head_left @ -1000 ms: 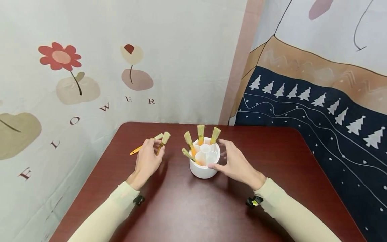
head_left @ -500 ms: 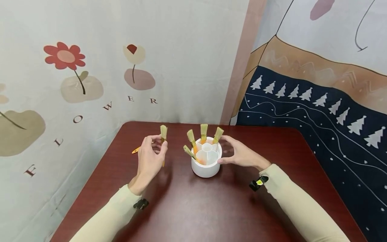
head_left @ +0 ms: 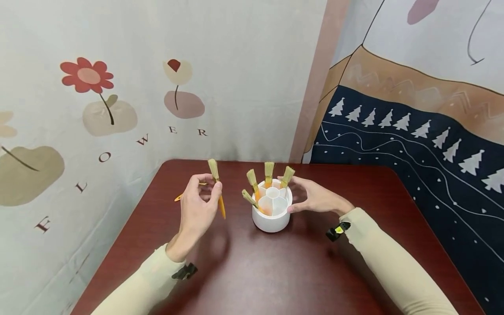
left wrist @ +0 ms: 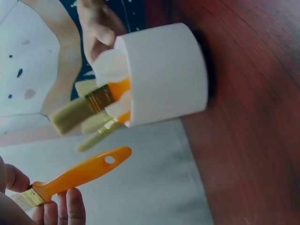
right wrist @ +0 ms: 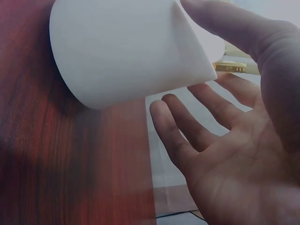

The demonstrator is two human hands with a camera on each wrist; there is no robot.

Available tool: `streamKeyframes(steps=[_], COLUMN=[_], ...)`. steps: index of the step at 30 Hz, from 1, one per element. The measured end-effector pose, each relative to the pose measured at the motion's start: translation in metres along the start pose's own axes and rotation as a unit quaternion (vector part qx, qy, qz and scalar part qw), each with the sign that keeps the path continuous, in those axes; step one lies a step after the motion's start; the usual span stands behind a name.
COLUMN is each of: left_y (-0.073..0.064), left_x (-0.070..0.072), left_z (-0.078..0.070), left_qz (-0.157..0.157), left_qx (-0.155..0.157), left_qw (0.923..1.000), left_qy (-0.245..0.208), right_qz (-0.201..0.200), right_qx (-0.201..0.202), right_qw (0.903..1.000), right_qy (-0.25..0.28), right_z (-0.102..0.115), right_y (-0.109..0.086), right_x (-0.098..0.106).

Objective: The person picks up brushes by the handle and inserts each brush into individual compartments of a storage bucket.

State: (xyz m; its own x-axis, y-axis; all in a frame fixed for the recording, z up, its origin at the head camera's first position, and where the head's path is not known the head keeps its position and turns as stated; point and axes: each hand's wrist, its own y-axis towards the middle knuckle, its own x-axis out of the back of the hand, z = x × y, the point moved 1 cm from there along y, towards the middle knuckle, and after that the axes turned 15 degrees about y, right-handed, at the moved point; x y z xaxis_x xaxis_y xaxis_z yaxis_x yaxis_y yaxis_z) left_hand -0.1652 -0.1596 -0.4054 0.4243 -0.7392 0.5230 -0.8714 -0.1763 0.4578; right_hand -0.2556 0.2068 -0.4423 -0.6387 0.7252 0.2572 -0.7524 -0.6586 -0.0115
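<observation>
My left hand [head_left: 198, 210] pinches a flat paintbrush [head_left: 222, 206] near its metal band. The bristles point up, and the orange handle [left wrist: 84, 171] hangs down free above the table. To its right stands a white round brush holder [head_left: 271, 224] with inner compartments. Several similar brushes [head_left: 269, 169] lean in it, bristles up. My right hand [head_left: 316, 197] holds the holder's right side loosely, thumb at the near rim and fingers round the far side. In the right wrist view the palm [right wrist: 229, 164] stays apart from the white wall [right wrist: 117, 47].
Another orange-handled brush [head_left: 178, 198] lies on the table behind my left hand, mostly hidden. The dark red table [head_left: 252, 275] ends at a printed cloth [head_left: 244, 87] at the back and a navy tree-patterned cloth [head_left: 374, 140] at the right.
My left hand has lifted the paintbrush off the table and turned it upright, its handle now swinging toward the holder. My right hand shifted slightly at the holder's rim.
</observation>
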Motion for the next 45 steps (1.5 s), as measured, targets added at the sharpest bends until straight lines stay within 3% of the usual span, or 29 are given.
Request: streamKeyframes(steps=[7, 15, 33, 45], left_y=[-0.005, -0.005, -0.013, -0.015], left_x=[-0.001, -0.004, -0.015, -0.029], left_z=[-0.018, -0.03, -0.039, -0.04], left_qz=[0.008, 0.025, 0.043, 0.063], left_qx=[-0.019, -0.039, -0.063, -0.065], left_qw=[0.9985, 0.9969, 0.9957, 0.9921], left_qy=[-0.05, -0.064, -0.053, -0.087], right_qz=[0.013, -0.003, -0.055, -0.083], right_qx=[0.001, 0.007, -0.016, -0.002], right_qw=[0.9998, 0.9999, 0.9978, 0.9943], right_qy=[0.014, -0.008, -0.032, -0.067], right_z=[-0.003, -0.003, 0.001, 0.002], right_y=[0.0, -0.001, -0.008, -0.011], right_x=[0.003, 0.004, -0.011, -0.02])
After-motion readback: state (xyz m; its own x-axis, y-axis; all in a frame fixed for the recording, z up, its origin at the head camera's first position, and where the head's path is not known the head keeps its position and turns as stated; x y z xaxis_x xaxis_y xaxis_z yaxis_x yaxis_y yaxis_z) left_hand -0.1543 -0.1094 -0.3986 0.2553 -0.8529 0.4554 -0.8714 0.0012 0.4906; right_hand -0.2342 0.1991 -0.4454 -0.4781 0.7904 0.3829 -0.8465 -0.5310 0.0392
